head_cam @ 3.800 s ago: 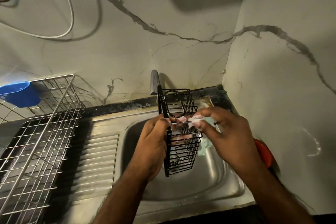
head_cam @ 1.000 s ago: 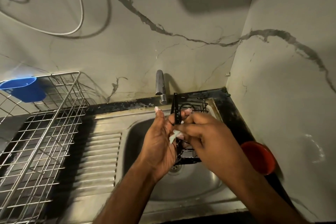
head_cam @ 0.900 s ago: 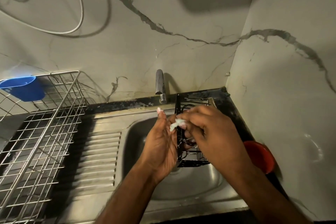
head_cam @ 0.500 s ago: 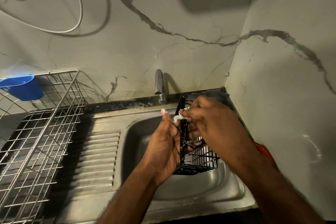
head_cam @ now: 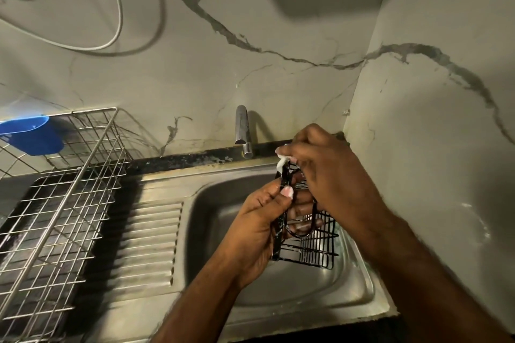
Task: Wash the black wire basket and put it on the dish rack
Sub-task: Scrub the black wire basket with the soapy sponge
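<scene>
Over the sink (head_cam: 359, 284), the left hand (head_cam: 259, 228) is gripping the black wire basket (head_cam: 315, 248) by its frame. Beyond, the right hand (head_cam: 331, 172) is pinching a soapy white scrubber (head_cam: 282, 162) against its top edge. Soapy wires are likely making the grip slippery, so the basket could drop.

A home kitchen: steel sink (head_cam: 278, 312), tap (head_cam: 242, 127), dish rack (head_cam: 55, 217).
</scene>
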Available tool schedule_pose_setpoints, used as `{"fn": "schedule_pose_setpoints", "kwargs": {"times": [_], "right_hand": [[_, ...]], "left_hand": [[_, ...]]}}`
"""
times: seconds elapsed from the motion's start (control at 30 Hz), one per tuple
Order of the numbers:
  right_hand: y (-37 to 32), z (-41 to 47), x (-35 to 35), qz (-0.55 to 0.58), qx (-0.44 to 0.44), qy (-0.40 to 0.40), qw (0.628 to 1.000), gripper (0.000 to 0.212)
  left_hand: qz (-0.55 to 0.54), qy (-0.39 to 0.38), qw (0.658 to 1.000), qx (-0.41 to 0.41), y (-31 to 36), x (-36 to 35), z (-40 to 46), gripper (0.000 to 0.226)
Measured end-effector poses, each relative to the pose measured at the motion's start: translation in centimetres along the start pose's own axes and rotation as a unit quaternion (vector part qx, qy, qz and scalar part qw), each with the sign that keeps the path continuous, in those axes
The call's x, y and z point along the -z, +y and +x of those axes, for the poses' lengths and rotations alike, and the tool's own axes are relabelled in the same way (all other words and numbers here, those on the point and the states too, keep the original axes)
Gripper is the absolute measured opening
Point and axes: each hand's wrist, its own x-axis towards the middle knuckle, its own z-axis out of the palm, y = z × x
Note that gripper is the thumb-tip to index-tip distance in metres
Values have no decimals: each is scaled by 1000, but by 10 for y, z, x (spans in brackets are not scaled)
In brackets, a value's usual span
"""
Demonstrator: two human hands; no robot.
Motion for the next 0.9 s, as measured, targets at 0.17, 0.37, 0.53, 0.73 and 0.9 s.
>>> {"fn": "schedule_pose_setpoints", "kwargs": {"times": [0.17, 0.37, 0.53, 0.73, 0.9], "right_hand": [[5, -2, 0, 2, -32, 58, 998, 28], [18, -14, -1, -1, -76, 68, 995, 29], [26, -28, -7, -3, -54, 52, 997, 36], [28, -38, -13, -8, -65, 107, 992, 39], [26, -41, -11, 19, -60, 128, 990, 31]], "left_hand": [[2, -11, 1000, 9, -5, 0, -1, 36], [-38, 4, 999, -10, -3, 1, -1, 35], [-46, 23, 998, -23, 1, 0, 1, 38], [-61, 39, 997, -31, 4, 1, 2, 41], [-63, 52, 996, -32, 3, 2, 1, 40]]}}
